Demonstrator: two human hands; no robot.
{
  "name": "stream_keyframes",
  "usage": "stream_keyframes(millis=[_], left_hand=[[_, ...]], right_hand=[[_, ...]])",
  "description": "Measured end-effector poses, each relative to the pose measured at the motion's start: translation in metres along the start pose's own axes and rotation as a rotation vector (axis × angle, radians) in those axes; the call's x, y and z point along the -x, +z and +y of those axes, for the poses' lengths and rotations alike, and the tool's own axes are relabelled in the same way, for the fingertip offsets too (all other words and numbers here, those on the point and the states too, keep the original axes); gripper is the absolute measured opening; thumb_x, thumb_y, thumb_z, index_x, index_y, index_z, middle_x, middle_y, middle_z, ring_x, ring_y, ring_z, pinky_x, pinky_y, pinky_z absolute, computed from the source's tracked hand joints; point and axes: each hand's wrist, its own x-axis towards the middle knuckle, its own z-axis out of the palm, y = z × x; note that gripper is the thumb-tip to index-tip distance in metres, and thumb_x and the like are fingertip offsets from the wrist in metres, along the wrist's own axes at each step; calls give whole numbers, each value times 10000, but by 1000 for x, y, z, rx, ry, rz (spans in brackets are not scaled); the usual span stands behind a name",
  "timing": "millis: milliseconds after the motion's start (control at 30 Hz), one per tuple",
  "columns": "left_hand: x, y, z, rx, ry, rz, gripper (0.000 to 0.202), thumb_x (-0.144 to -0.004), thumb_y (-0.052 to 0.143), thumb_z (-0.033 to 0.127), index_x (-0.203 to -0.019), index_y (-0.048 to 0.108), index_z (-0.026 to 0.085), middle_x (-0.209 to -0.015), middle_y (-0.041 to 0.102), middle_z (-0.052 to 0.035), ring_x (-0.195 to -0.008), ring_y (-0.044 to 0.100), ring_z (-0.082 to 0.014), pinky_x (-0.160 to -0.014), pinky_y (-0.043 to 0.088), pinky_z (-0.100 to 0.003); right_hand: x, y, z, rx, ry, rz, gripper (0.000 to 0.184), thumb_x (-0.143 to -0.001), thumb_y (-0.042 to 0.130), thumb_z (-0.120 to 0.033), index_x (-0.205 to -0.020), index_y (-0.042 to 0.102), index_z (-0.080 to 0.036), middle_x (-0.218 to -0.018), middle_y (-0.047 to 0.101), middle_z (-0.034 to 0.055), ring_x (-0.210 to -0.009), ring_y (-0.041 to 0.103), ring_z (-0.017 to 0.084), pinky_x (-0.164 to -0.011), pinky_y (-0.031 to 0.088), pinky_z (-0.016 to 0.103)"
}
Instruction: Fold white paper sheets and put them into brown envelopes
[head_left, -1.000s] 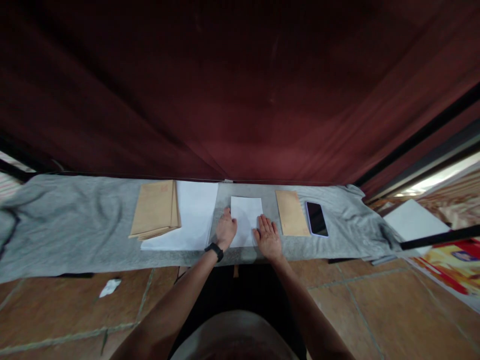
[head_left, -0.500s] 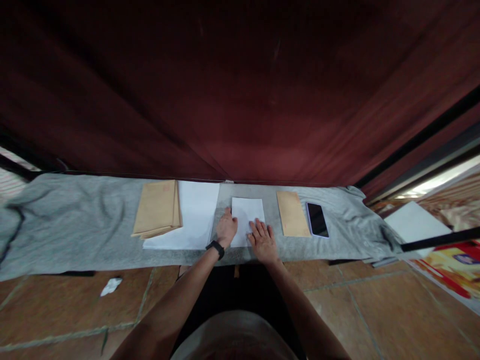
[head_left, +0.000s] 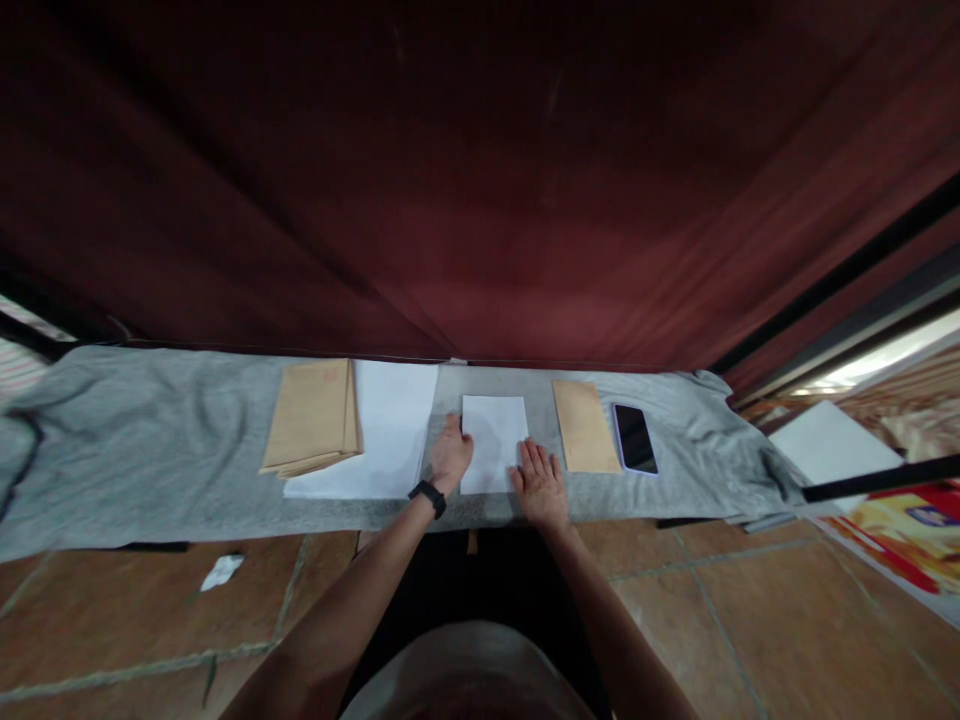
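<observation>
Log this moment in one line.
left hand: at left edge of small white paper; right hand: at right edge; lone envelope, phone: farther right

On the counter, envelope pile is overlapping large sheet at left — small sheet is lying centrally — lone envelope, then phone, are sitting right.

The grey, cloth-covered worktop carries, left to right, stacked envelopes overlapping white paper, a smaller white sheet, a single envelope and a phone.
</observation>
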Motion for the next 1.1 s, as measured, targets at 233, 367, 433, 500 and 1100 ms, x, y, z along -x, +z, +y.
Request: stream_keyframes(millis=[233,367,433,500,1100], left_hand=[[37,23,-3,-91,511,104,452,-978,454,225,-1418,474,127,-1503,486,-160,-1427,412,-303,-1165,363,-465],[58,38,-8,-156,706,41,475,-1003,456,341,-1448,490,178,-1581,416,-111,-1492,315,-301,-1214,284,-513],[62,39,-12,-179,703,32,479,-1012,432,355,-1461,486,199,-1583,417,-99,-1492,323,-286,-1223,264,-518],[63,37,-18,-191,697,40,497,-1010,433,374,-1475,477,205,-1589,406,-99,-1494,321,-277,-1227,255,-510],[65,30,-38,-192,602,143,611,-976,487,449,-1494,447,128,-1614,321,-174,-1503,289,-327,-1217,268,-517]], right_hand=[[0,0,-2,-7,-4,12,549,-1046,387,-388,-1536,388,-139,-1543,464,122,-1439,402,290,-1198,223,496],[0,-1,-2,-27,-11,15,537,-1046,390,-364,-1537,386,-144,-1544,461,125,-1439,403,287,-1202,217,497],[0,-1,-2,-41,-5,16,537,-1044,396,-360,-1538,383,-152,-1546,459,126,-1438,405,286,-1201,219,501],[1,-1,-2,-60,1,14,546,-1039,410,-366,-1542,376,-157,-1548,454,133,-1437,406,290,-1199,223,511],[-102,5,31,-682,450,-116,278,-816,523,-252,-984,733,-182,-789,728,40,-773,675,202,-723,519,289]])
